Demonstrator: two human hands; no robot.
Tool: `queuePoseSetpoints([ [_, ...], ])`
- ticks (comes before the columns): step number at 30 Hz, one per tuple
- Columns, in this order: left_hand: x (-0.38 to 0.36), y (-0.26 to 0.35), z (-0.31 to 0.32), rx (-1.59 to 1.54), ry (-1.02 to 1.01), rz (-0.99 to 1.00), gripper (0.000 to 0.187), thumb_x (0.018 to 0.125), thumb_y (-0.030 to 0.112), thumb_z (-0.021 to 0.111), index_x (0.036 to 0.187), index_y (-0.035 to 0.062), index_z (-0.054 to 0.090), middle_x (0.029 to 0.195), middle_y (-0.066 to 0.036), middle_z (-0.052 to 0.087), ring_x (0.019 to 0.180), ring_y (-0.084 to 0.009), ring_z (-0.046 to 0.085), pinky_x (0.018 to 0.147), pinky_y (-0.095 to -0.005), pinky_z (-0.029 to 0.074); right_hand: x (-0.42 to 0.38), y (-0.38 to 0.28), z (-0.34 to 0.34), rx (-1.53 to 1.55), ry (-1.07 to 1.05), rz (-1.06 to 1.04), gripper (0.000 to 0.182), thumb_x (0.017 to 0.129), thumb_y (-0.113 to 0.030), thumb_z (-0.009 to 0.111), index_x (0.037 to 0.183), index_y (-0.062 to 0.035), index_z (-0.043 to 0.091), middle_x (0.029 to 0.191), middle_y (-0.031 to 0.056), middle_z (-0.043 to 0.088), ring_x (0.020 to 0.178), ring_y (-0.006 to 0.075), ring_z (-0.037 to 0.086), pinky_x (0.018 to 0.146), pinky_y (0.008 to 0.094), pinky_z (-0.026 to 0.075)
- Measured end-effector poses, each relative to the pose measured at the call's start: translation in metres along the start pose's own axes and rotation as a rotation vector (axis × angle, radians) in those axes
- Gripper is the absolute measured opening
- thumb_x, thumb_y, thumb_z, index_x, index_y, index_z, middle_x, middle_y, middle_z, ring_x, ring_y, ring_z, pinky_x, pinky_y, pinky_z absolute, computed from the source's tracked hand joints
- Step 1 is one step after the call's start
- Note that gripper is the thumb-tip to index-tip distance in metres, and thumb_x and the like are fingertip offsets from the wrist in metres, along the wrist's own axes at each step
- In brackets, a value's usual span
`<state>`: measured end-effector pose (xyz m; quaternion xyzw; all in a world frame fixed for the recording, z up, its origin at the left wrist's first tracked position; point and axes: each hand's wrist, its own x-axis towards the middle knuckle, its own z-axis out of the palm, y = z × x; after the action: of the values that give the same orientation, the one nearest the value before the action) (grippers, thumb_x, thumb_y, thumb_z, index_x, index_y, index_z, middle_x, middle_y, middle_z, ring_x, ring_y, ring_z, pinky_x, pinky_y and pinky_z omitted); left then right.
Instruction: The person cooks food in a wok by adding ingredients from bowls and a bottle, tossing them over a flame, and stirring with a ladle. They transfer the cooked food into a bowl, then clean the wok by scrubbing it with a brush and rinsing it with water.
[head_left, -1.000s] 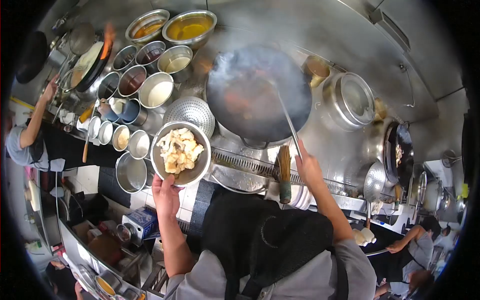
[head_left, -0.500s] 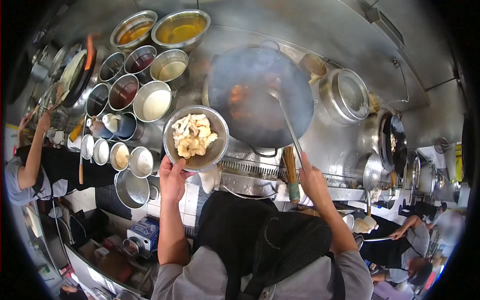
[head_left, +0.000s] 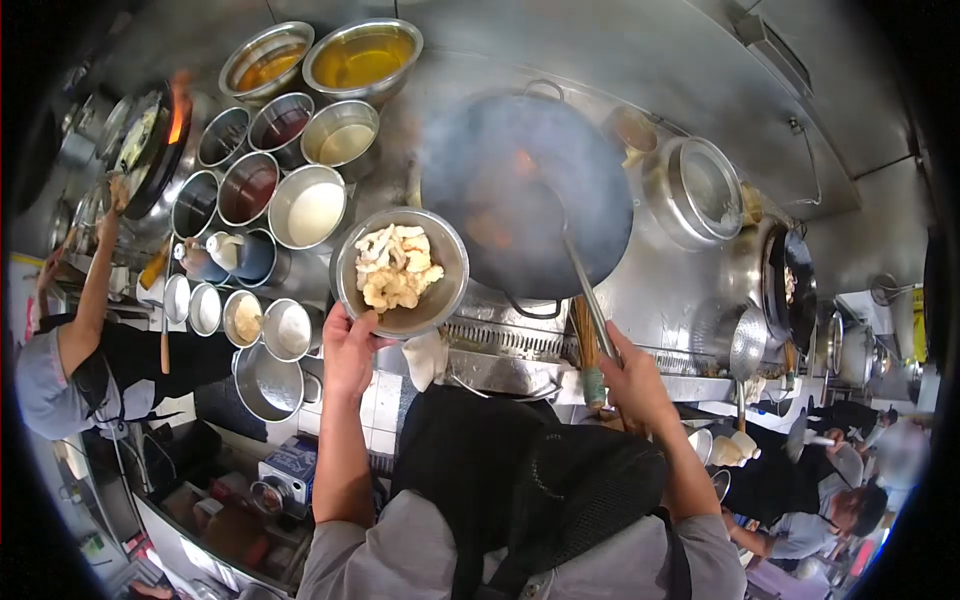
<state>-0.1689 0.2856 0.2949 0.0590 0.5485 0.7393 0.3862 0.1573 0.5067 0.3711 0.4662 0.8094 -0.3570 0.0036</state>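
Observation:
My left hand [head_left: 350, 355] grips a metal bowl [head_left: 450, 255] by its near rim. Pale yellowish food pieces [head_left: 395, 268] fill part of it, and the bowl hovers just left of a big dark wok [head_left: 600, 190]. In my right hand [head_left: 634, 382] is the long metal handle of a ladle [head_left: 586, 280], its head down inside the wok and blurred by smoke. Smoke hides most of the wok's contents; only an orange patch shows through. A bamboo brush [head_left: 586, 350] stands by the stove's front edge near my right hand.
Metal pots of sauces and liquids [head_left: 307, 205] crowd the left, with a bowl of yellow oil [head_left: 362, 58] behind them. A lidded pot [head_left: 700, 190] and second wok [head_left: 790, 275] stand right. Co-workers [head_left: 70, 360] are at both sides; flame [head_left: 177, 120] rises far left.
The ladle has shifted toward the wok's near right side, and my right hand has come slightly down and right. Denser smoke covers the food. The left co-worker's arm has moved nearer their wok.

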Motion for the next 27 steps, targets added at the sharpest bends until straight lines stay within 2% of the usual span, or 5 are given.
queuePoseSetpoints([
  [4, 0.014, -0.01, 0.015, -0.019, -0.037, -0.009, 0.028, 0.094, 0.002, 0.052, 0.121, 0.0024, 0.056, 0.109, -0.01, 0.068, 0.087, -0.0158, 0.07, 0.066, -0.0287, 0.062, 0.055, 0.011, 0.0, 0.924, -0.272, 0.296, 0.058, 0.097, -0.02, 0.061, 0.149, -0.0061, 0.04, 0.07, 0.0024, 0.059, 0.049, 0.0083, 0.052, 0.045, 0.0271, 0.044],
  [9, 0.05, -0.023, 0.064, 0.177, -0.02, 0.077, 0.025, 0.095, 0.005, 0.054, 0.119, 0.0013, 0.057, 0.106, -0.009, 0.067, 0.087, -0.0161, 0.068, 0.066, -0.0287, 0.061, 0.054, 0.081, 0.018, -0.095, 0.304, -0.301, 0.064, 0.086, -0.009, 0.067, 0.146, -0.0148, 0.045, 0.086, 0.0267, 0.066, 0.076, 0.0471, 0.063, 0.072, 0.0502, 0.052],
  [12, 0.082, -0.041, 0.095, 0.595, 0.037, 0.236, 0.025, 0.094, 0.002, 0.054, 0.119, -0.0011, 0.058, 0.102, -0.012, 0.065, 0.088, -0.0164, 0.067, 0.065, -0.0306, 0.059, -0.002, 0.102, -0.023, -0.219, 0.274, -0.164, 0.065, 0.083, -0.001, 0.065, 0.144, -0.0191, 0.049, 0.09, 0.026, 0.065, 0.08, 0.0435, 0.064, 0.073, 0.0485, 0.052],
  [16, 0.139, -0.068, 0.129, 1.12, 0.127, 1.067, 0.02, 0.085, 0.003, 0.056, 0.105, -0.0015, 0.058, 0.136, -0.024, 0.053, 0.092, -0.0443, 0.065, 0.078, -0.0486, 0.055, -0.032, 0.14, -0.037, -0.34, 0.206, -0.052, 0.068, 0.082, 0.003, 0.06, 0.143, -0.0235, 0.05, 0.088, 0.0225, 0.062, 0.077, 0.0431, 0.063, 0.07, 0.0511, 0.051],
  [27, 0.178, -0.037, 0.197, 1.47, 0.115, 1.164, 0.012, 0.079, 0.002, 0.062, 0.087, 0.0055, 0.054, 0.144, -0.015, 0.047, 0.08, -0.0394, 0.069, 0.068, -0.0486, 0.057, -0.051, 0.181, -0.06, -0.519, 0.21, -0.087, 0.059, 0.088, -0.003, 0.053, 0.142, -0.0256, 0.051, 0.087, 0.0143, 0.061, 0.069, 0.0379, 0.064, 0.062, 0.0493, 0.053],
])
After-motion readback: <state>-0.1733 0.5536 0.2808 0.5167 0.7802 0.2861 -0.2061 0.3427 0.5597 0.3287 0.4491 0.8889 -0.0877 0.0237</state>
